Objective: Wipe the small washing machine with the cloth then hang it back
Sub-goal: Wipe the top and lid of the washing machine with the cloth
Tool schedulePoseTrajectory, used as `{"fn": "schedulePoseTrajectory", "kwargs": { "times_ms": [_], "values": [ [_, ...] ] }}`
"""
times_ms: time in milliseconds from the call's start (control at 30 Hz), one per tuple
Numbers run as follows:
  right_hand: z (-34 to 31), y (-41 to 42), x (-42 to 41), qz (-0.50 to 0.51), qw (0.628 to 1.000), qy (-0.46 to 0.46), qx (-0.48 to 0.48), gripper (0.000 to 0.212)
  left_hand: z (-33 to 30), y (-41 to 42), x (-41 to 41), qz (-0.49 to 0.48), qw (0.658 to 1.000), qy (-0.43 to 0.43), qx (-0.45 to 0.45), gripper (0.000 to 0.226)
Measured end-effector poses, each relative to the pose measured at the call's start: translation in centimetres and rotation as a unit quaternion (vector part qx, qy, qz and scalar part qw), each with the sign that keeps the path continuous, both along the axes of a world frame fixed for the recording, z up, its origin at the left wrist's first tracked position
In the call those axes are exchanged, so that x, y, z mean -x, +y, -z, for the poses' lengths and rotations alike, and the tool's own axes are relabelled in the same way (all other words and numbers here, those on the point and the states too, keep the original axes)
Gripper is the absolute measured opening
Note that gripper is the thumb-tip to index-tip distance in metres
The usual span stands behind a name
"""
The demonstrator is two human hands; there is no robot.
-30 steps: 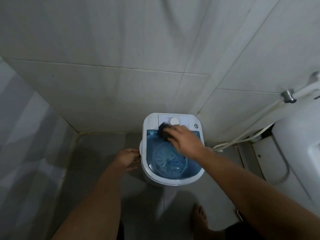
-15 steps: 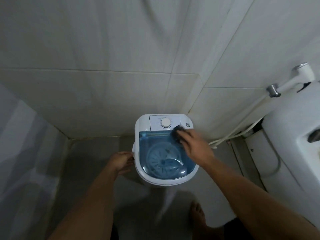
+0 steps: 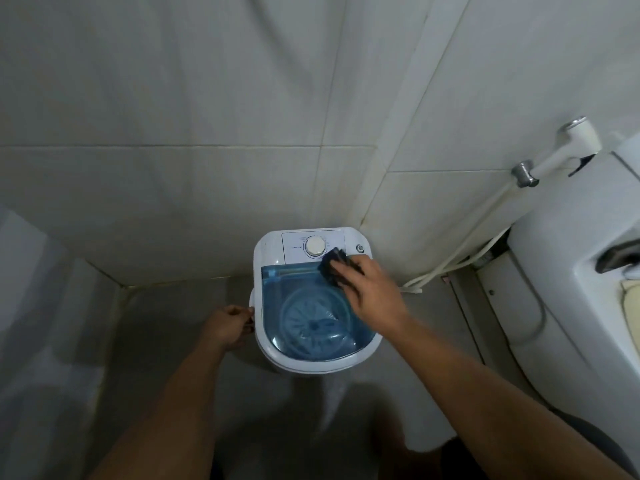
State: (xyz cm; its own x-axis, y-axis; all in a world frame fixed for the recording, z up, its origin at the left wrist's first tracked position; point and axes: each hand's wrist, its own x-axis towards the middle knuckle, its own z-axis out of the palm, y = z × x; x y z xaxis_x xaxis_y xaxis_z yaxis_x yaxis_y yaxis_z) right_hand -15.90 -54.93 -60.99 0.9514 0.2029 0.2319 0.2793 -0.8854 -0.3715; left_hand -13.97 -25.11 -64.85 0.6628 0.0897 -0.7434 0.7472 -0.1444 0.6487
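Observation:
A small white washing machine (image 3: 270,355) with a clear blue lid stands on the floor in the tiled corner. Its control panel at the back carries a white dial (image 3: 315,245). My right hand (image 3: 372,292) presses a dark cloth (image 3: 331,268) onto the lid's back right corner, just below the dial. Most of the cloth lies under my fingers. My left hand (image 3: 228,327) grips the handle on the machine's left side.
A toilet (image 3: 571,289) fills the right side, with a bidet sprayer (image 3: 561,150) on the wall and its white hose (image 3: 460,251) running down to the floor behind the machine. Tiled walls close in behind and to the left. Grey floor lies left of the machine.
My right hand slid the cloth from the left of the dial across to the lid's back right corner. My left hand stayed on the machine's side.

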Motion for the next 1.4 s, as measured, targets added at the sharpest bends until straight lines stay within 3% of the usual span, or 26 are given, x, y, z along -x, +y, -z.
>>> {"fn": "schedulePoseTrajectory", "kwargs": {
  "times_ms": [67,167,267,400,467,500,600,700,833,967,1033,1133,1233,1400],
  "values": [
    [0.6,-1.9,-0.4,0.127,0.991,0.018,-0.024,0.046,0.2,0.0,0.0,0.003,1.0,-0.004,-0.005,0.016],
    [2.5,0.3,1.4,0.18,0.983,0.032,0.002,0.045,0.4,0.2,-0.1,0.004,1.0,-0.002,-0.003,0.015],
    [3.5,4.5,3.6,0.113,0.993,0.023,0.019,0.052,0.4,0.5,-0.2,0.003,1.0,0.009,0.008,0.017],
    [2.3,6.4,4.0,-0.117,0.991,0.054,0.038,0.056,-0.1,0.5,0.0,0.01,1.0,0.013,0.02,0.024],
    [1.0,5.1,2.5,-0.15,0.988,0.043,0.012,0.053,-0.2,0.5,0.0,0.003,1.0,0.012,0.026,0.023],
    [0.7,4.0,1.6,-0.112,0.993,0.028,-0.015,0.051,-0.2,0.5,0.0,0.002,1.0,0.013,0.027,0.023],
    [0.8,-0.1,-0.7,0.128,0.989,0.014,-0.069,0.049,0.2,0.5,0.0,0.002,1.0,0.015,0.025,0.018],
    [1.9,-0.1,-0.7,0.225,0.973,0.046,-0.008,0.048,0.5,0.4,-0.1,0.002,1.0,0.003,0.016,0.012],
    [2.7,4.9,0.8,0.154,0.987,0.022,0.038,0.052,0.6,0.5,-0.2,0.007,1.0,-0.001,0.012,0.014],
    [3.0,7.9,2.9,-0.078,0.994,0.051,0.063,0.059,0.3,0.9,0.0,0.016,1.0,0.003,0.009,0.022],
    [1.8,6.9,2.5,-0.13,0.989,0.069,0.02,0.056,0.0,0.8,0.1,0.018,1.0,0.002,0.008,0.024],
    [0.8,2.3,1.9,0.017,0.998,0.022,-0.059,0.047,-0.1,0.4,0.2,0.018,1.0,0.005,-0.001,0.021],
    [1.7,-2.5,4.1,0.196,0.977,0.025,-0.077,0.047,-0.2,0.1,0.3,0.007,1.0,-0.001,-0.011,0.012],
    [4.1,1.5,10.7,0.178,0.982,0.035,-0.051,0.051,-0.5,0.3,0.2,0.01,1.0,-0.008,-0.003,0.011]
  ]
}}
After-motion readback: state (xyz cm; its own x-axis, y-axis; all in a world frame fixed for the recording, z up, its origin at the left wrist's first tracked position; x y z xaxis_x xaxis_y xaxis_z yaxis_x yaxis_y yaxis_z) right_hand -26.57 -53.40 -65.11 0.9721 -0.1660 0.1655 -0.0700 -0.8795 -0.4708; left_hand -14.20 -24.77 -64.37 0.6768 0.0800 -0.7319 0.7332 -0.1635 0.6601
